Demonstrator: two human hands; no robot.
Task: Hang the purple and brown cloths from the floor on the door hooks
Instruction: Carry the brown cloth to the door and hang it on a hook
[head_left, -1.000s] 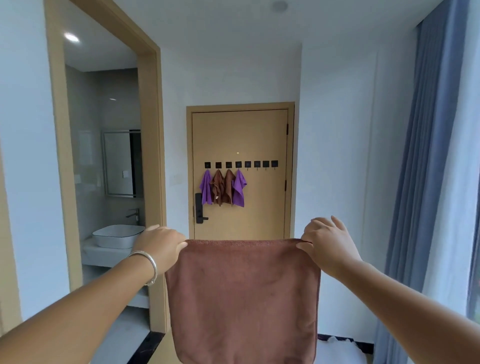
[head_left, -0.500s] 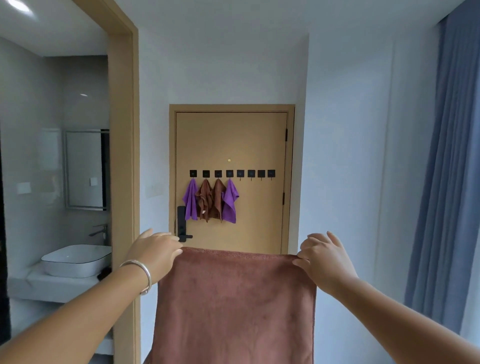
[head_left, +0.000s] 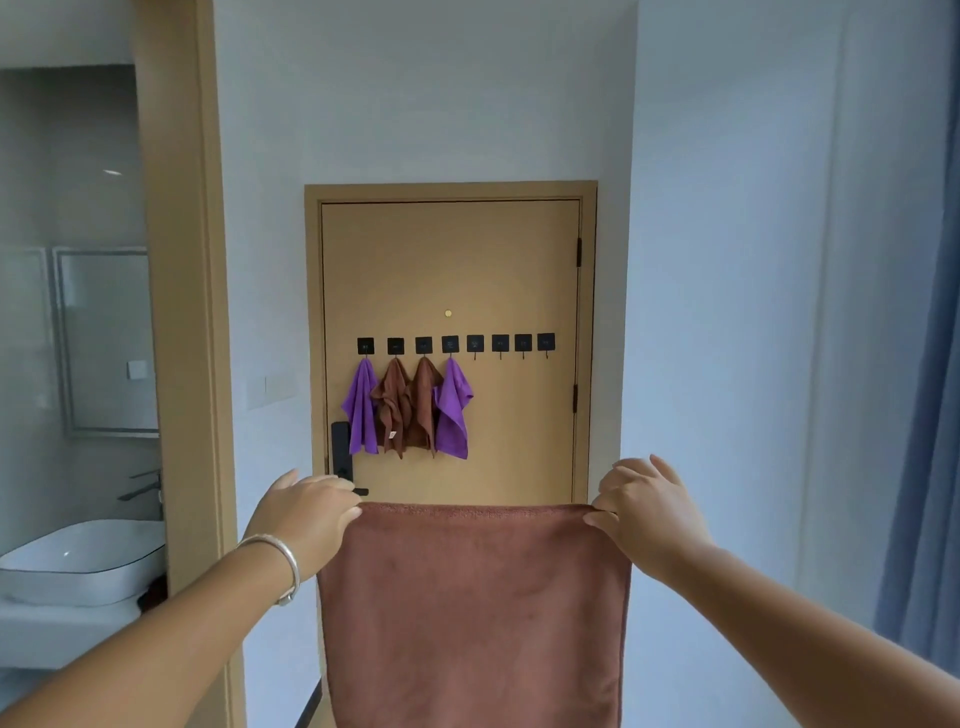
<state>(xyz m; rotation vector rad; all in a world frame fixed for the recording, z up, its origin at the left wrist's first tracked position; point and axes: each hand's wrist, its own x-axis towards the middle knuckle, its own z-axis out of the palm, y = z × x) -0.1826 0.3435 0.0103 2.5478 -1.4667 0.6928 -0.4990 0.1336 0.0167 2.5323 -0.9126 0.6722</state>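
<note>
In the hallway, before the door: one brown cloth (head_left: 472, 613) being carried flat.

Nearest, the left hand (head_left: 306, 514) and right hand (head_left: 649, 512) are each pinching a top corner, fingers curled on the hem, likely keeping it spread for finding a hanging point. Farther off, the door (head_left: 509, 260) is showing eight hooks (head_left: 523, 343): two purple cloths (head_left: 452, 410) and two brown ones are occupying the left four; the right four are hanging bare.

brown cloth (head_left: 472, 613): bottom edge cut off by frame
door (head_left: 509, 270): lower part hidden by cloth
hook markings: too small
</note>
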